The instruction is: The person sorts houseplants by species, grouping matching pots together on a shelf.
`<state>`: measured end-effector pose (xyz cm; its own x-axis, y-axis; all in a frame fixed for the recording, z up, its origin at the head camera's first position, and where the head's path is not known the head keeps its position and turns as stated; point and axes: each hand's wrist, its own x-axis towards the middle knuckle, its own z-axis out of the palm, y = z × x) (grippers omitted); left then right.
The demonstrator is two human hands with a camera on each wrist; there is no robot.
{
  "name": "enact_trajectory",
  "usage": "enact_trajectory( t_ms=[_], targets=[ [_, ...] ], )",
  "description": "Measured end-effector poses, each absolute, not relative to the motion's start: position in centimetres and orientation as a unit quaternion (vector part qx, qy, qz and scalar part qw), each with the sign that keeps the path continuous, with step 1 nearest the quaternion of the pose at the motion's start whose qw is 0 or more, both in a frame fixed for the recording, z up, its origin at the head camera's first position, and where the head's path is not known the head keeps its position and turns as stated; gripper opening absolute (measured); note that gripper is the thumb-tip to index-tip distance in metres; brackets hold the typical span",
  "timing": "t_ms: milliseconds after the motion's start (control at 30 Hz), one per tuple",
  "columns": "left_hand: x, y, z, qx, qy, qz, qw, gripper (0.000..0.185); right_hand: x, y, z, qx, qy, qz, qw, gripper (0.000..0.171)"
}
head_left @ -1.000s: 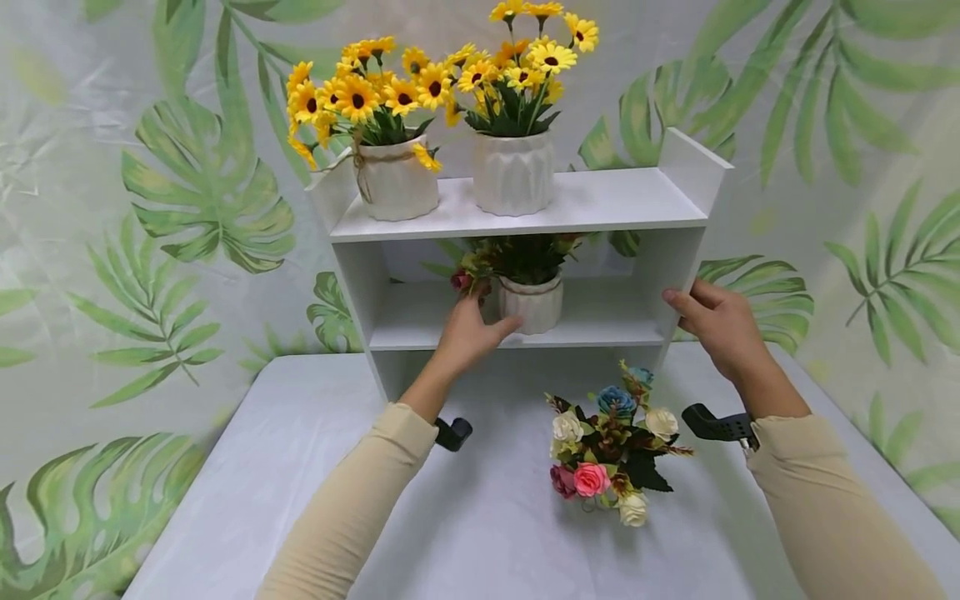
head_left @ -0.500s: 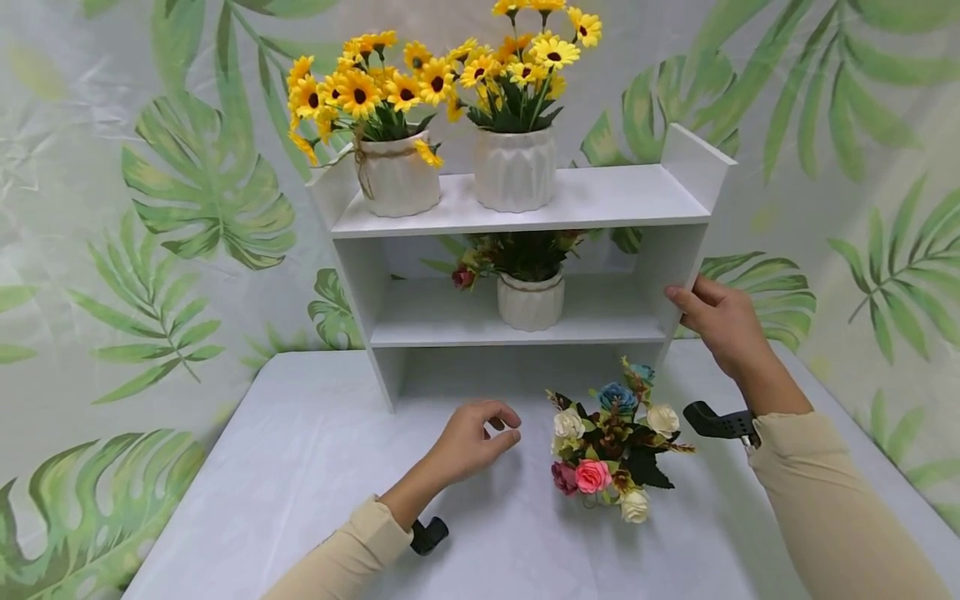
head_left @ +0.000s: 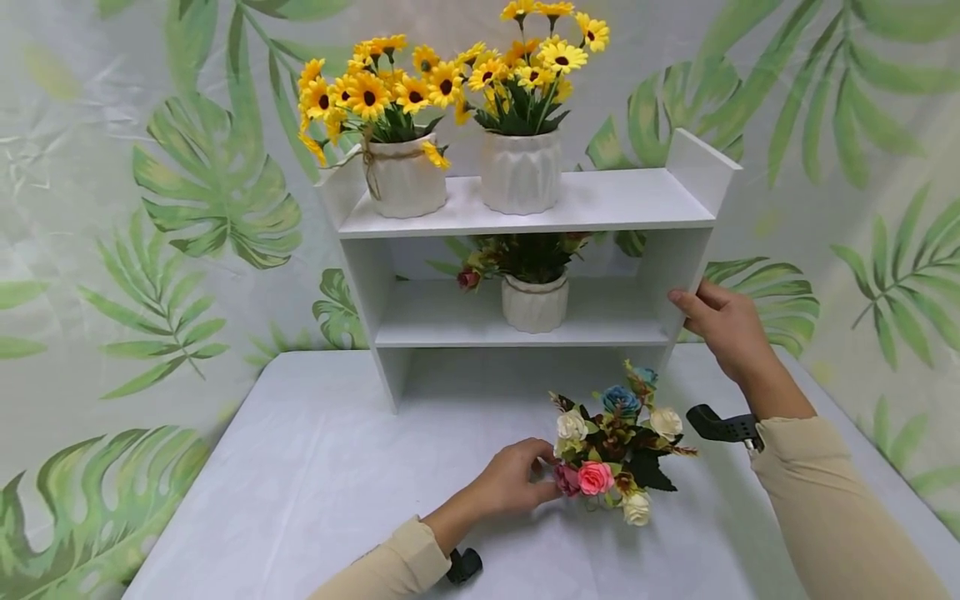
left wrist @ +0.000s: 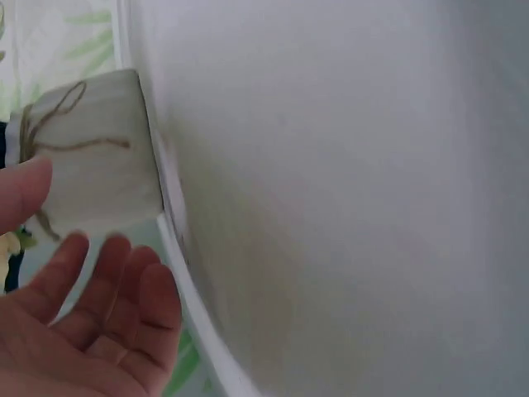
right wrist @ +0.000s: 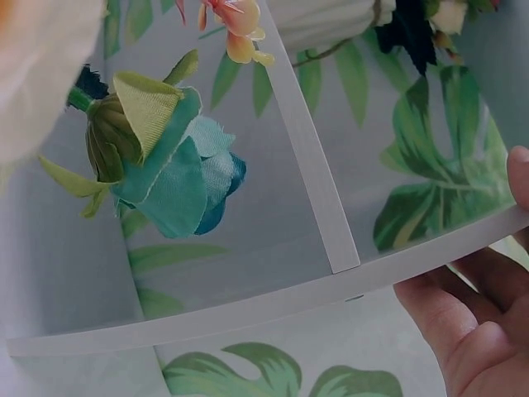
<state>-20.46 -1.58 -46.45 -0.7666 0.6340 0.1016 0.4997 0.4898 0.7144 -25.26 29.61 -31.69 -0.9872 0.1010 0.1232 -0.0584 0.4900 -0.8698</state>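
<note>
A bouquet of artificial roses [head_left: 595,477] in pink, white and blue stands on the table before the shelf, its pot hidden under the blooms in the head view. In the left wrist view that white pot [left wrist: 103,157] shows a twine bow. My left hand [head_left: 517,479] is at the bouquet's left side, thumb and fingers apart around the pot. My right hand [head_left: 723,333] grips the right side panel of the white shelf [head_left: 525,335], thumb on one face and fingers on the other. A teal rose [right wrist: 178,174] shows large in the right wrist view.
Two white pots of yellow daisies [head_left: 405,179] stand on the shelf's top board. A twine-tied flower pot [head_left: 534,304] sits on the middle board. A white cloth covers the table [head_left: 315,467], with a leaf-print backdrop [head_left: 225,187] behind.
My left hand has left the pot on the middle board, come down toward the table, then moved right to the rose bouquet. The right hand has kept its hold on the shelf.
</note>
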Motion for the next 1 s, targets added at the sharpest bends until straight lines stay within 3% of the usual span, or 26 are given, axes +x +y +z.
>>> enact_trajectory(
  t_ms=[267,567,833,1000],
  targets=[
    [-21.3,0.9,-46.8,0.366,0.840,0.392,0.084,0.062,-25.2,29.8,-31.8,-0.013,-0.857,0.509,0.078,0.070],
    [-22.0,2.2,-46.7,0.346,0.819,0.445,0.107,0.072,-25.1,29.8,-31.7,-0.011,-0.858,0.508,0.075,0.070],
    [-22.9,3.2,-46.8,0.401,0.767,0.471,0.171,0.074,-25.2,29.7,-31.6,-0.008,-0.858,0.508,0.081,0.069],
    [-22.9,3.6,-46.9,0.415,0.774,0.446,0.172,0.075,-25.3,29.7,-31.6,-0.008,-0.855,0.512,0.081,0.069]
  ],
)
